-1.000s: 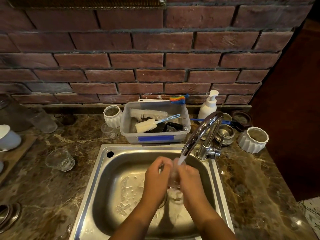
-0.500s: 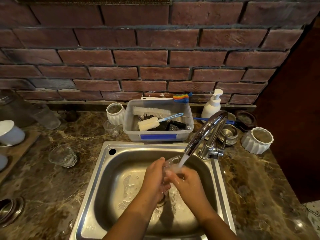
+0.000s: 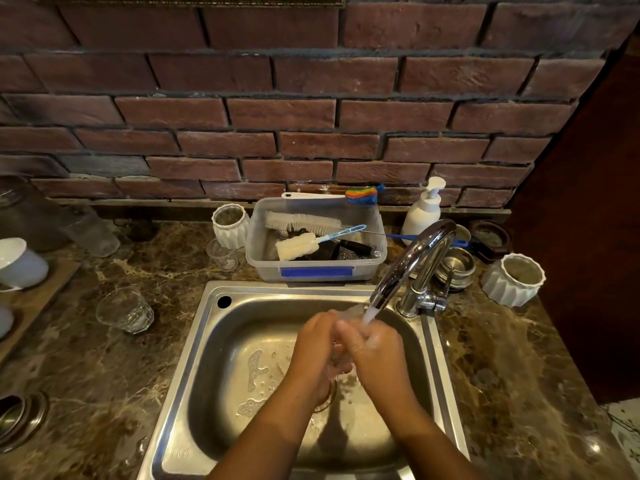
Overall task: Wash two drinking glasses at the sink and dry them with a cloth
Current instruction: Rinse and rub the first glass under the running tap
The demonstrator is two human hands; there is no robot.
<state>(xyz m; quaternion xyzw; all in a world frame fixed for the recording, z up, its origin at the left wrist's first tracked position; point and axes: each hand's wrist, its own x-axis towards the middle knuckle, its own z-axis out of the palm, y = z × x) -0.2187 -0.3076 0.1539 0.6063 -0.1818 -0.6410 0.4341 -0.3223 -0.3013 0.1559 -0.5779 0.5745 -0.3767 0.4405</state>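
Over the steel sink my left hand and my right hand are wrapped around a clear drinking glass, mostly hidden between the palms. Only its rim shows above my fingers. Water runs from the chrome tap onto the glass rim and my right hand. A second clear glass stands alone on the marble counter left of the sink. No cloth is in view.
A plastic tub with brushes sits behind the sink, a small glass and white ribbed cup beside it. Soap pump, metal bowls and another white ribbed cup stand at right. White cups on a wooden tray lie far left.
Both hands stay under the tap with the glass. The glass has tilted and my hands have shifted around it, the right hand now covering more of it.
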